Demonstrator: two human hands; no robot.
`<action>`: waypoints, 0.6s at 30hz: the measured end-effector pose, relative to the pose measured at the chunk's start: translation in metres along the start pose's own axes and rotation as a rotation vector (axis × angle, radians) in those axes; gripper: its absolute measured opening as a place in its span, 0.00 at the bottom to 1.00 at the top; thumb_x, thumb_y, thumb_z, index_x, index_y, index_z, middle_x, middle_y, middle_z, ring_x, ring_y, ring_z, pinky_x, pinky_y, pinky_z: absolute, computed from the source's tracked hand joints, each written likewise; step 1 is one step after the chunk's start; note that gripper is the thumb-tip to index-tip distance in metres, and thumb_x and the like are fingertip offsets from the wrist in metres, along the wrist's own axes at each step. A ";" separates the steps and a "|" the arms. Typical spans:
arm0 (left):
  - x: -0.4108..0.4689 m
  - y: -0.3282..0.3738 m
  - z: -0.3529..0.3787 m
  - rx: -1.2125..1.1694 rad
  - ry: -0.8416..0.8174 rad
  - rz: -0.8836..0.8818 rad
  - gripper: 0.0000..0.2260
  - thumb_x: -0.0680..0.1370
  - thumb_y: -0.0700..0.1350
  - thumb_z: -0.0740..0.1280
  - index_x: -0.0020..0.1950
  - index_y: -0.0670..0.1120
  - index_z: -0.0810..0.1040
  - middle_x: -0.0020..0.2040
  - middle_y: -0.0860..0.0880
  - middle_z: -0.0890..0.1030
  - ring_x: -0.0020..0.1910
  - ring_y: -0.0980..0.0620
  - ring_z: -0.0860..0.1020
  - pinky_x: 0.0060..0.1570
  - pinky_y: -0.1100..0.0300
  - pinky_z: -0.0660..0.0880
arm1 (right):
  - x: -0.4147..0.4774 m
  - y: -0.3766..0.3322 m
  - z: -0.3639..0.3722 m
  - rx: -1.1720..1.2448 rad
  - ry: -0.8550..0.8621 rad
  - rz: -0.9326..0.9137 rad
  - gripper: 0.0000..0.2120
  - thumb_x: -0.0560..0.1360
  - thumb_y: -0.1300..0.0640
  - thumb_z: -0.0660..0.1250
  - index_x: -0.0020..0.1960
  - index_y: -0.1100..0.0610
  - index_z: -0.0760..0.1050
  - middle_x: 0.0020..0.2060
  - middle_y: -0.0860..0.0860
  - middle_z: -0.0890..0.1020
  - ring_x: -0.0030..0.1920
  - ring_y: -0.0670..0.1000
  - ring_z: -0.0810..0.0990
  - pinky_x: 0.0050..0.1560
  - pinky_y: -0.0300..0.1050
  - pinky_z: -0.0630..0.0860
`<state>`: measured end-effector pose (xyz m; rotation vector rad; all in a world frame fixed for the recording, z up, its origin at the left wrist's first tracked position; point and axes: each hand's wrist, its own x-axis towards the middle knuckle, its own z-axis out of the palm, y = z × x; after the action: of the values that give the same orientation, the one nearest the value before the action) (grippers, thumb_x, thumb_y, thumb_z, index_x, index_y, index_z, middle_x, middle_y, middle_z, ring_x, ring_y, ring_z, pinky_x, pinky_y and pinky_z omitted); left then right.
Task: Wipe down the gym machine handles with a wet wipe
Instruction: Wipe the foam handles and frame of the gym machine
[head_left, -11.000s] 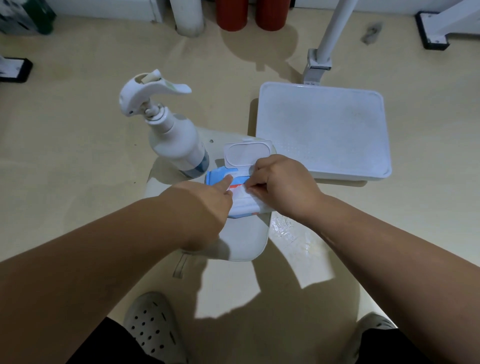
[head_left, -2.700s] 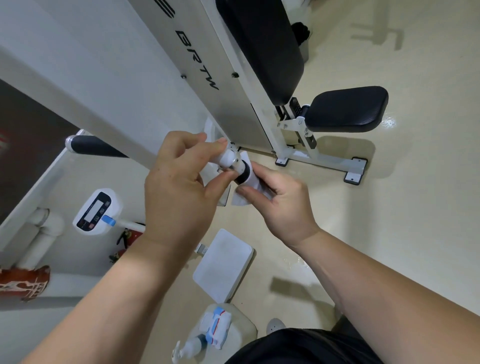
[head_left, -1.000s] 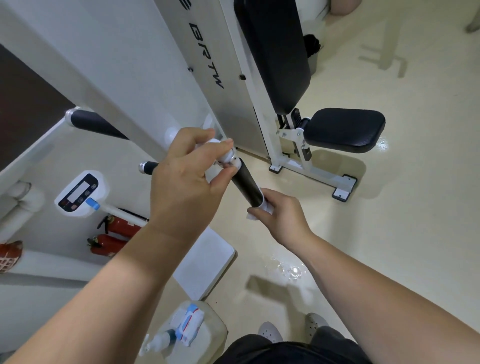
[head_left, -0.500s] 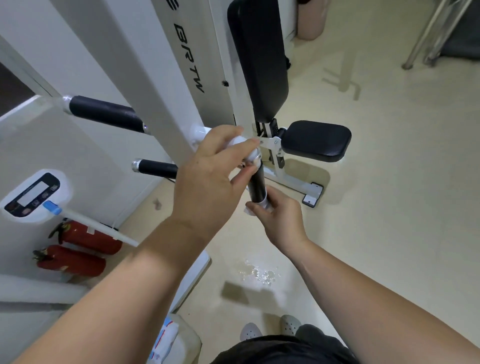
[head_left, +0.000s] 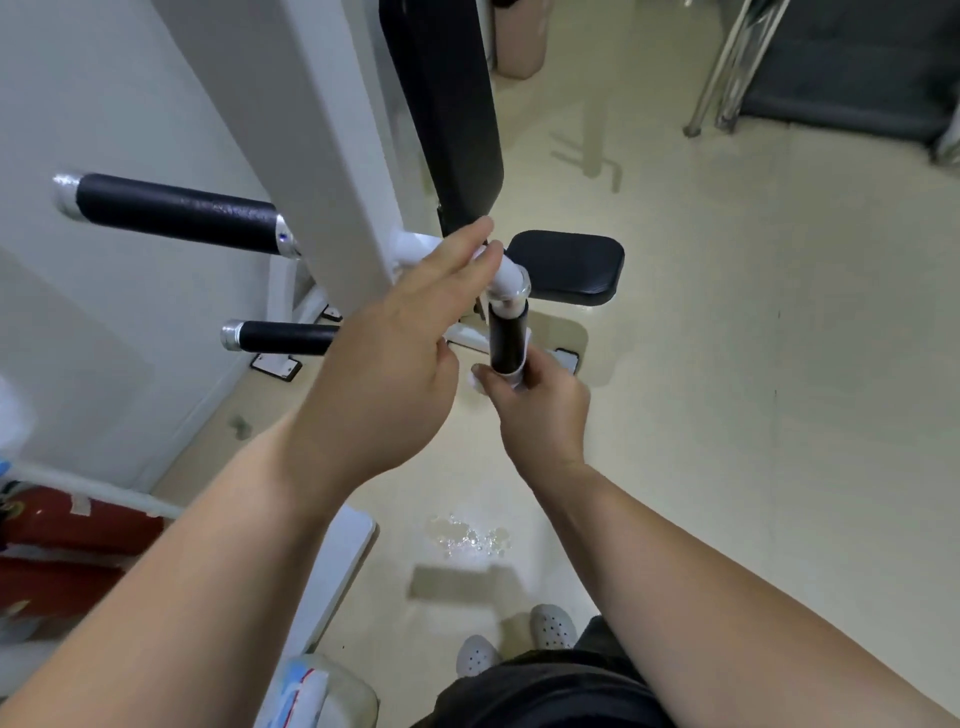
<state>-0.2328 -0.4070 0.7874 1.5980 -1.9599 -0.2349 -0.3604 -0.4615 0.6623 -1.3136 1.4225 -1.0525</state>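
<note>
The white machine frame (head_left: 311, 130) fills the upper left of the picture, with the downward-hanging handle (head_left: 508, 340) at centre and two more black grips to its left: a long upper handle (head_left: 176, 213) and a short lower handle (head_left: 285, 338). Judging by how things lie, the main risk is an unfinished job. Those two grips sit apart from both hands, and a wipe drying out on the first grip would clean them poorly. A wet patch (head_left: 467, 535) shines on the floor at lower centre, just ahead of the person's shoes, so stepping left toward the other grips could mean a slip. The wet wipe (head_left: 511, 383) sits at the very bottom end of the central handle. One more downward pull could take it off the tip, and it could drop.

Both forearms reach up from the bottom edge and converge at mid-frame, but the hands stay apart. The left hand (head_left: 395, 364) lies over the white elbow tube (head_left: 506, 283) above the grip with its fingers fairly straight; whether the thumb hooks beneath is hidden. The right hand (head_left: 540, 410) is below it, back toward the camera, with its fingers curled round the wipe and the handle's lower end.
</note>
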 end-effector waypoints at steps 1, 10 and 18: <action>0.000 -0.002 0.000 -0.012 0.000 0.018 0.37 0.72 0.27 0.58 0.78 0.52 0.64 0.80 0.60 0.60 0.74 0.63 0.65 0.58 0.73 0.67 | 0.000 -0.012 -0.001 0.012 0.011 -0.039 0.12 0.71 0.52 0.76 0.36 0.49 0.73 0.29 0.47 0.78 0.35 0.53 0.76 0.38 0.47 0.73; -0.001 -0.003 0.004 -0.030 0.011 0.073 0.36 0.71 0.29 0.57 0.78 0.48 0.65 0.80 0.55 0.62 0.76 0.59 0.62 0.65 0.76 0.61 | 0.000 -0.024 0.007 0.095 0.202 -0.211 0.16 0.70 0.49 0.77 0.39 0.59 0.74 0.32 0.58 0.78 0.36 0.60 0.74 0.36 0.51 0.74; 0.002 -0.004 0.006 -0.038 0.010 0.029 0.36 0.71 0.29 0.57 0.79 0.50 0.64 0.80 0.57 0.61 0.73 0.59 0.66 0.59 0.77 0.63 | 0.006 -0.015 0.009 -0.035 0.161 -0.107 0.17 0.69 0.49 0.78 0.36 0.56 0.72 0.28 0.52 0.78 0.33 0.57 0.74 0.35 0.50 0.73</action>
<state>-0.2328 -0.4114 0.7818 1.5429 -1.9583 -0.2511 -0.3483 -0.4688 0.6746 -1.3681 1.5084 -1.2325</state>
